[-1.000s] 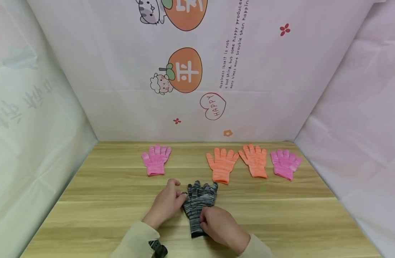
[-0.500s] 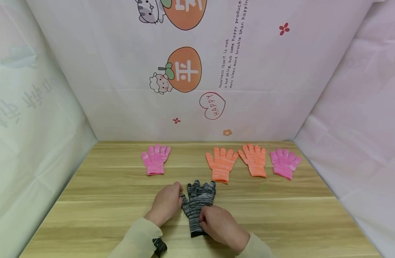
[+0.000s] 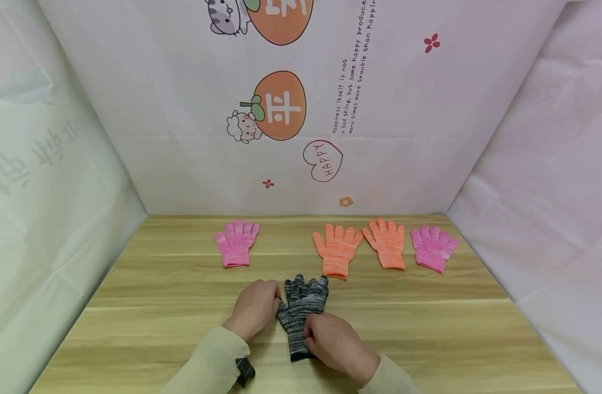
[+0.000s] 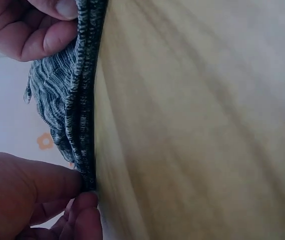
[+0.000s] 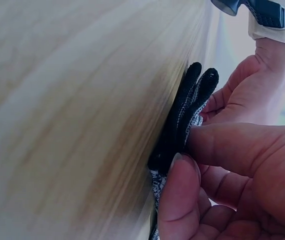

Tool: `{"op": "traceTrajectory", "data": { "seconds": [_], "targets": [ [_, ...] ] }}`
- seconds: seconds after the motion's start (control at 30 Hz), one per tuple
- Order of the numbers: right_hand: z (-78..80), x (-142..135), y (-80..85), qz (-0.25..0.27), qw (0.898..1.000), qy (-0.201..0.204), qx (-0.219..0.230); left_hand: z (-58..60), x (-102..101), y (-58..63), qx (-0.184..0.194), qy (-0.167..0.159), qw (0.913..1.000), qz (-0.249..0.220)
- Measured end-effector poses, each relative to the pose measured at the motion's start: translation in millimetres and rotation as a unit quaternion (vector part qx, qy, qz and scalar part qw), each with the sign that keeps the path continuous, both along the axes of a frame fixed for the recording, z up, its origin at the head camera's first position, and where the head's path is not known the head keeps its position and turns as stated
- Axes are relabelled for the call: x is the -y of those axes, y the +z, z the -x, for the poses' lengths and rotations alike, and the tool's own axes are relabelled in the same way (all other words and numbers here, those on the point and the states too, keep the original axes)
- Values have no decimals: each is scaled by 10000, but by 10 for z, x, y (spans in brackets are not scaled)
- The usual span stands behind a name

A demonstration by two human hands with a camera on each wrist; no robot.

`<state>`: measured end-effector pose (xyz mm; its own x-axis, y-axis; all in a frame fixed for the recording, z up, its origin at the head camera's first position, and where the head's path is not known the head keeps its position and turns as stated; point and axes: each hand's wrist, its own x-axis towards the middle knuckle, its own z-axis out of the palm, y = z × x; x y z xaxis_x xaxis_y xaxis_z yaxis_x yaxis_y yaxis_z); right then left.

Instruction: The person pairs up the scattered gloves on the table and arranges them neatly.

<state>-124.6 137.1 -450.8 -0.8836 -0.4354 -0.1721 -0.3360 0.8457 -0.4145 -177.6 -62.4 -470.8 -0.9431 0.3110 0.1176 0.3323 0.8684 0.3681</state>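
A dark grey-and-black striped knit glove (image 3: 304, 301) lies on the wooden table in front of me, fingers pointing away and cuff towards me. My left hand (image 3: 255, 307) pinches the tip of its thumb from the left. Curled at the right side of the glove near the cuff, my right hand (image 3: 336, 343) grips the fabric. Up close in the left wrist view, the left thumb and fingers (image 4: 85, 205) hold the knit edge. The right wrist view shows the right thumb and finger pinching the glove (image 5: 172, 135); part of it is hidden behind them.
Along the back of the table (image 3: 182, 284) lie a pink glove (image 3: 237, 244) on the left, two orange gloves (image 3: 337, 249), (image 3: 387, 244) right of centre and another pink glove (image 3: 434, 249) at far right. White printed sheets wall in the back and sides. A black device (image 3: 244, 372) sits at the left wrist.
My left hand has closed onto the glove's thumb, its index finger curling in from a raised position. The right hand and the other gloves stay in place.
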Motion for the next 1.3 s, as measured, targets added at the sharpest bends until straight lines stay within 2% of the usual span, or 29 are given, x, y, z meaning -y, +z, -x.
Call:
{"op": "traceTrajectory", "data": {
  "seconds": [0.07, 0.3, 0.37, 0.47, 0.57, 0.7, 0.83, 1.0, 1.17, 1.3],
  "targets": [
    [0, -2, 1, 14, 10000, 7, 12, 18, 1, -2, 41, -18, 10000, -11],
    [7, -13, -9, 15, 10000, 31, 46, 86, 19, 43, 557, 10, 9983, -154],
    [10, -13, -12, 4, 10000, 15, 46, 105, 25, 60, 571, 19, 9983, -133],
    [14, -13, -15, -8, 10000, -15, 63, 138, 17, 74, 486, 103, 9987, -122],
    [15, -12, -15, -1, 10000, -17, 65, 179, -18, 86, 204, 76, 9997, -86],
    [8, -11, -15, 43, 10000, -29, 58, 235, -95, 86, -3, -260, 9997, 46],
    [-2, -8, -18, 63, 10000, -55, 16, 288, -178, 58, 49, -678, 9976, 156],
    [-1, -2, -21, 57, 9999, -99, 74, 351, -238, 16, -108, -1033, 9930, 560],
    [9, 2, -29, 24, 9999, -124, 96, 390, -241, 25, -231, -1016, 9906, 887],
    [20, 0, -35, -27, 9998, -137, 118, 411, -220, 58, -170, -899, 9923, 831]
  ]
}}
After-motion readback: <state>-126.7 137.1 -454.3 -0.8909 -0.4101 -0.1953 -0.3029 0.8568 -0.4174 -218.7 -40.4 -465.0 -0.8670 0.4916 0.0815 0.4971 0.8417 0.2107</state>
